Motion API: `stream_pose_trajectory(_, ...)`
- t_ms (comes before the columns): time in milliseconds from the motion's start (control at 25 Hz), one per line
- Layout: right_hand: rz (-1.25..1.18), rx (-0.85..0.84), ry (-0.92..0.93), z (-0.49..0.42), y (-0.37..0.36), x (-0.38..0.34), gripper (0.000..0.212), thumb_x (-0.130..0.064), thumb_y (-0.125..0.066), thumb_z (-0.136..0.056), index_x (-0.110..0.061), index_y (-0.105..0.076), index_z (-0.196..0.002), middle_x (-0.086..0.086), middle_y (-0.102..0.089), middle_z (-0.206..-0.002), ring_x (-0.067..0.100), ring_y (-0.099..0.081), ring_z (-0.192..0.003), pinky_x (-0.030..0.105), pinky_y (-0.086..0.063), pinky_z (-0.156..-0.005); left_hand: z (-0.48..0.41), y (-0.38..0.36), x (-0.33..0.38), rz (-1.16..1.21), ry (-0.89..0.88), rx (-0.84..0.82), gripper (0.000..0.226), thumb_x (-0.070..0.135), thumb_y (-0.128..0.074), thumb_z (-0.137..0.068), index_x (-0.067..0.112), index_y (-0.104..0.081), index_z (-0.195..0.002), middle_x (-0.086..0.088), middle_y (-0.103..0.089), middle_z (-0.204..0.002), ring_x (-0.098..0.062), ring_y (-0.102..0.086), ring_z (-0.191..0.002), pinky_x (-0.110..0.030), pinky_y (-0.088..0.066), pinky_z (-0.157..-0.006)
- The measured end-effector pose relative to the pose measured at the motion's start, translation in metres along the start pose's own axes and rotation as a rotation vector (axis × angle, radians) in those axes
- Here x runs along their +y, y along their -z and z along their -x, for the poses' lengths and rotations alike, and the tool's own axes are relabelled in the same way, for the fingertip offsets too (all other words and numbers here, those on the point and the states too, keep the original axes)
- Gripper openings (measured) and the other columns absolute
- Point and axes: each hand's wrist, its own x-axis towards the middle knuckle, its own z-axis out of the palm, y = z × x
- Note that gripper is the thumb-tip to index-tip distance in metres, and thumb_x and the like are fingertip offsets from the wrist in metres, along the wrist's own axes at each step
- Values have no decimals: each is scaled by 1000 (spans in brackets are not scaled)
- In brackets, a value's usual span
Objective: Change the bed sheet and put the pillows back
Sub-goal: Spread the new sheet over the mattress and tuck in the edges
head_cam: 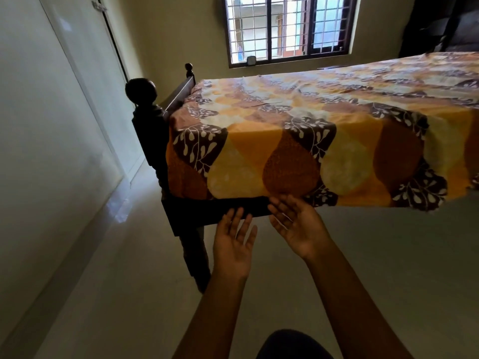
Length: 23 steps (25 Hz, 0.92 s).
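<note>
The orange and brown leaf-patterned bed sheet (298, 120) lay spread over the bed, its edge hanging down the side above the dark wooden frame (215, 208). The left hand (233, 242) and right hand (298, 229) hovered palm-up by that hem, fingers (238, 218) straight and released, grasping nothing. Whether the right fingertips touched the cloth could not be told.

Left hand (234, 240) and right hand (298, 225), palms open, just beside the hanging bed sheet (285, 141).
</note>
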Motion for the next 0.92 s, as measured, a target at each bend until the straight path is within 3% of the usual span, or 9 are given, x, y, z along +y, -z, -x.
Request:
stream_pose_trajectory(160,-51,130,62,1,39,-1,32,-22,-44,-98,-13,-53,-127,0,-62,-99,13,-59,-88,25,-45,-68,-5,-2,-21,-158,101,21,36,25,-44,-97,12,-49,-130,-8,-54,-132,-25,-53,-112,-39,-40,-98)
stream_pose_trajectory(400,-57,264,106,12,108,-42,25,-20,-50,-95,-11,-59,-116,1,-61,-98,12,-57,-84,24,-44,-66,2,-54,-85,-368,268,-26,35,25,-47,-96,11,-49,-128,-8,-50,-136,-26,-48,-125,-40,-39,-99)
stream_pose_trajectory(560,-61,387,187,11,157,-83,38,-23,-51,-95,-6,-50,-129,2,-58,-95,15,-56,-84,27,-45,-66,-11,-80,-125,-319,371,-68,47,30,-55,-92,14,-43,-135,-12,-44,-135,-29,-43,-127,-41,-37,-102)
stream_pose_trajectory(640,-129,482,243,9,183,-102,51,-30,-55,-92,-6,-41,-136,9,-56,-108,23,-57,-95,32,-49,-76,-19,-87,-149,-277,403,-87,51,31,-60,-89,16,-41,-135,-13,-42,-134,-27,-46,-121,-39,-37,-98)
stream_pose_trajectory(720,-196,515,225,-1,198,-120,63,-39,-59,-87,-10,-37,-138,14,-49,-123,31,-51,-115,39,-46,-90,-29,-99,-170,-218,404,-92,66,28,-61,-88,18,-29,-145,-11,-36,-144,-27,-38,-131,-39,-35,-99)
stream_pose_trajectory(760,-201,506,197,-7,200,-128,66,-44,-60,-85,-11,-38,-137,13,-50,-121,31,-49,-118,40,-45,-91,-36,-109,-177,-191,388,-84,68,27,-61,-88,20,-26,-146,-9,-34,-147,-26,-35,-134,-40,-35,-100)
stream_pose_trajectory(840,-155,486,158,-18,198,-140,54,-46,-62,-82,-12,-52,-123,7,-55,-105,23,-53,-110,37,-45,-85,-47,-129,-186,-175,329,-82,63,26,-63,-87,21,-34,-143,-6,-37,-146,-24,-36,-134,-41,-35,-99)
stream_pose_trajectory(920,-156,590,151,-25,196,-144,30,-37,-66,-83,-16,-59,-101,4,-59,-114,16,-56,-99,32,-43,-84,-53,-140,-194,-187,297,-39,49,21,-63,-87,15,-46,-133,-7,-45,-141,-24,-46,-123,-40,-36,-99)
